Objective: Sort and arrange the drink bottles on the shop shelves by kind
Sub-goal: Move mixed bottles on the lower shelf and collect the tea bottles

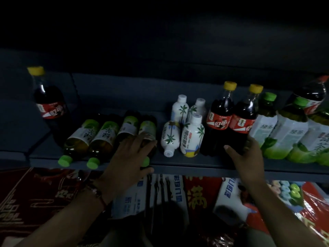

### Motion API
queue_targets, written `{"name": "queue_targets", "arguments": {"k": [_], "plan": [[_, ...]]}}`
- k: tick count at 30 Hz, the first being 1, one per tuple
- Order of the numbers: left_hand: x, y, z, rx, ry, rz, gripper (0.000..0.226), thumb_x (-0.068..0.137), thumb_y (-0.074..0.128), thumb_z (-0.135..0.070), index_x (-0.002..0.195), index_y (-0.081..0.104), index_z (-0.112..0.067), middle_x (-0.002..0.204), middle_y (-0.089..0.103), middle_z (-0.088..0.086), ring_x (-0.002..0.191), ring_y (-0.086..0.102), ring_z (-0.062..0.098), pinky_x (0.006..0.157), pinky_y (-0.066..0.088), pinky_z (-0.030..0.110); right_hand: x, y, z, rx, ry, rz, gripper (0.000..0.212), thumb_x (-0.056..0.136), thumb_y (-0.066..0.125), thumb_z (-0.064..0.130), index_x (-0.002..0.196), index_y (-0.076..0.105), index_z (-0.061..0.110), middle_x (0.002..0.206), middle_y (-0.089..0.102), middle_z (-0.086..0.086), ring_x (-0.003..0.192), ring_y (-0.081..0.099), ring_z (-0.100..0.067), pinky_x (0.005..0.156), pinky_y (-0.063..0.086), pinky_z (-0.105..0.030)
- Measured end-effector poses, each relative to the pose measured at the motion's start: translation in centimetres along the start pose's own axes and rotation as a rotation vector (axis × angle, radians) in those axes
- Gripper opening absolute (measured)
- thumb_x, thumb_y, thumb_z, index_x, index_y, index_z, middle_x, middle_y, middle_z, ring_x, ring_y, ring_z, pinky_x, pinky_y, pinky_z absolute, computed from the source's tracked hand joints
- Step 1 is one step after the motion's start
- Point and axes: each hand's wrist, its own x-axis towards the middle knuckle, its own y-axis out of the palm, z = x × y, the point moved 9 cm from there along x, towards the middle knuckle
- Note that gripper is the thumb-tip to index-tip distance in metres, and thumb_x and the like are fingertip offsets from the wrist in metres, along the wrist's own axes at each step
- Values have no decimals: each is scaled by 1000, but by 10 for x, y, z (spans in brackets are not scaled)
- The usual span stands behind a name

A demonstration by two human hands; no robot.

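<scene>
Left hand [130, 154] presses flat on the lying green-capped tea bottle [146, 136]; right hand [246, 154] grips the dark yellow-capped cola bottle [240, 122], which may topple neighbours.

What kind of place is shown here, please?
Most likely a small shop: a dark shelf carries cola bottles, green tea bottles and white palm-printed bottles grouped by kind, with packaged goods stacked below.

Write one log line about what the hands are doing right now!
left hand: on lying green tea bottle | right hand: gripping upright cola bottle | shelf: unsorted
</scene>
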Motion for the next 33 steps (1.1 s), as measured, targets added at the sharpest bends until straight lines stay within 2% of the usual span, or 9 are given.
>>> {"name": "queue_targets", "arguments": {"k": [3,8,12,16,19,22,27,31,33], "plan": [[-1,0,2,-12,21,-75,92,73,81,-50,150,38,-25,156,37,11,133,45,37,107,37,52,-56,-11,46,-122,-225,-191,49,88,69,21,130,49,7,125,52,-12,120,48,-26,97,37,-30],[-1,-14,2,-4,44,-259,84,71,81,-52,142,53,-15,146,51,13,120,47,32,106,27,43,-119,108,115,-432,-664,314,73,75,71,12,142,43,17,145,39,-7,136,34,-24,114,29,-39],[-4,-14,5,14,43,-313,74,79,75,-51,141,55,-15,144,53,13,121,50,29,108,29,43,-101,164,115,-809,-755,375,95,57,76,4,145,42,6,150,35,-26,139,33,-44,115,24,-55],[-3,-16,3,22,52,-337,72,74,81,-36,138,58,-13,141,56,13,118,57,31,106,31,43,-94,176,113,-1015,-775,512,73,72,74,8,140,46,8,155,18,-32,141,24,-48,115,24,-56],[-3,-20,-1,18,62,-350,70,71,83,-31,135,60,-12,137,59,13,113,62,33,101,37,44,-91,175,111,-1070,-858,545,48,55,87,4,100,71,8,140,45,-34,124,51,-48,93,50,-53],[-8,-33,-1,-32,52,-384,61,78,70,-39,133,59,-15,134,61,10,108,65,30,95,44,42,-94,169,115,-1015,-986,540,44,54,86,4,96,74,11,132,56,-28,116,58,-44,88,52,-49],[-5,-69,9,-148,-73,-393,62,76,56,-60,123,56,-21,104,73,7,83,70,31,77,57,41,-82,140,138,-600,-775,556,44,85,68,11,123,57,30,145,46,-10,122,53,-31,88,53,-44],[19,-109,16,-158,-89,-429,63,82,51,-67,121,68,-20,97,75,6,76,71,29,64,55,33,-46,117,155,-374,-530,620,32,98,50,24,128,49,37,111,63,8,95,60,-11,83,50,-31],[38,-127,20,-147,-100,-472,59,85,50,-68,117,68,-21,89,75,4,74,71,29,63,53,32,-35,117,161,-417,-514,663,31,99,49,26,129,50,35,112,65,6,95,61,-10,82,50,-28]]}}
